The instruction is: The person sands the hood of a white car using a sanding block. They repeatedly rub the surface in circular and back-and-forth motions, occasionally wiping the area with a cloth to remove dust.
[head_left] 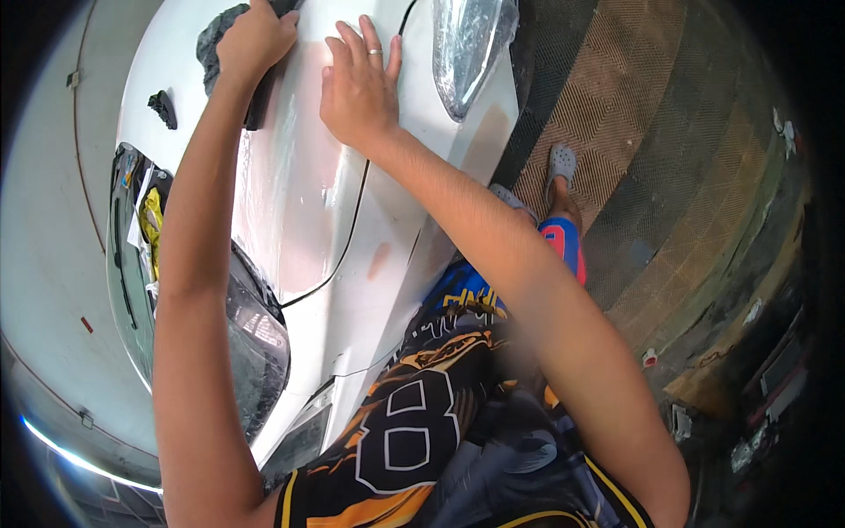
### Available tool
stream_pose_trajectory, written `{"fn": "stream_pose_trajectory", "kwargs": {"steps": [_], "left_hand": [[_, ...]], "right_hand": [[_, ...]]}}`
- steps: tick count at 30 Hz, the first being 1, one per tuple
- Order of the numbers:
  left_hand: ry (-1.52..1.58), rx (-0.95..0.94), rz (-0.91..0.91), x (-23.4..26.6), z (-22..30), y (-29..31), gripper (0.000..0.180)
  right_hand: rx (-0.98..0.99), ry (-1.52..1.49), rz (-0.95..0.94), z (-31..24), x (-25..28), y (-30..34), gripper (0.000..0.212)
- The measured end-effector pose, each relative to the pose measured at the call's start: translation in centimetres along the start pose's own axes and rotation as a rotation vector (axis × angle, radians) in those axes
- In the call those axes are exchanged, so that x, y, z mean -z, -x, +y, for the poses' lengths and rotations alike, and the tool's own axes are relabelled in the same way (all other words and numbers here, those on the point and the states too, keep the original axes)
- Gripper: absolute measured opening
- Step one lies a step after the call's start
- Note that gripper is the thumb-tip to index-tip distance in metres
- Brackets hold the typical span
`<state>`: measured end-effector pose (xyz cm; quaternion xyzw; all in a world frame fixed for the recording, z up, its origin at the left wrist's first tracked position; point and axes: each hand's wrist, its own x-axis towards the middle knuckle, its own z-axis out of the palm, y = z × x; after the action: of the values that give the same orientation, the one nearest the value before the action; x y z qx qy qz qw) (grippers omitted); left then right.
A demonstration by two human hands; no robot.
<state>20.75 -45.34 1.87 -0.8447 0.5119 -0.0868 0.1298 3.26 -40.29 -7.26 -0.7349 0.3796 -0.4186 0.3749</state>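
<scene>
My left hand [255, 37] is at the top edge, over the hood of a white car [317, 361]. Its fingers are closed on a long dark block [257, 107], part of which my wrist and the frame edge hide. A dark crumpled cloth [209, 53] lies beside that hand. My right hand [363, 97], with a ring on one finger, rests flat and open on the bodywork by the panel gap. Dull pinkish patches [304, 211] mark the white paint around both hands. Clear plastic film covers the headlight [466, 57], right of my right hand.
A small dark crumpled piece [162, 108] lies on the hood to the left. Below it is the windshield [132, 282], with a yellow item [151, 216] near it. Brown and dark ribbed floor tiles [616, 114] spread to the right, where my grey clog [562, 163] stands.
</scene>
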Motion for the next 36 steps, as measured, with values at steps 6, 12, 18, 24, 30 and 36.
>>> {"fn": "stream_pose_trajectory", "kwargs": {"steps": [6, 12, 18, 24, 30, 36], "left_hand": [[0.061, 0.052, -0.018, 3.1, 2.9, 1.0, 0.057], [0.136, -0.041, -0.206, 4.4, 1.7, 13.5, 0.056], [0.034, -0.002, 0.003, 1.1, 1.3, 2.7, 0.055], [0.110, -0.065, -0.122, 2.8, 1.5, 10.2, 0.055], [0.039, 0.014, 0.006, 1.5, -0.2, 2.0, 0.054], [0.134, 0.003, -0.151, 3.2, 0.0, 12.7, 0.053]], "right_hand": [[-0.006, 0.047, 0.025, 0.5, -0.5, -0.6, 0.042], [-0.045, 0.066, 0.027, 1.4, -0.2, -0.9, 0.042], [-0.007, 0.017, 0.010, -0.2, -0.2, 0.2, 0.041], [-0.042, 0.060, 0.024, 1.4, -0.1, -0.6, 0.041], [0.023, 0.006, 0.021, 0.0, -0.3, -0.3, 0.044], [-0.026, 0.061, 0.026, 1.4, 0.3, -0.8, 0.041]]}}
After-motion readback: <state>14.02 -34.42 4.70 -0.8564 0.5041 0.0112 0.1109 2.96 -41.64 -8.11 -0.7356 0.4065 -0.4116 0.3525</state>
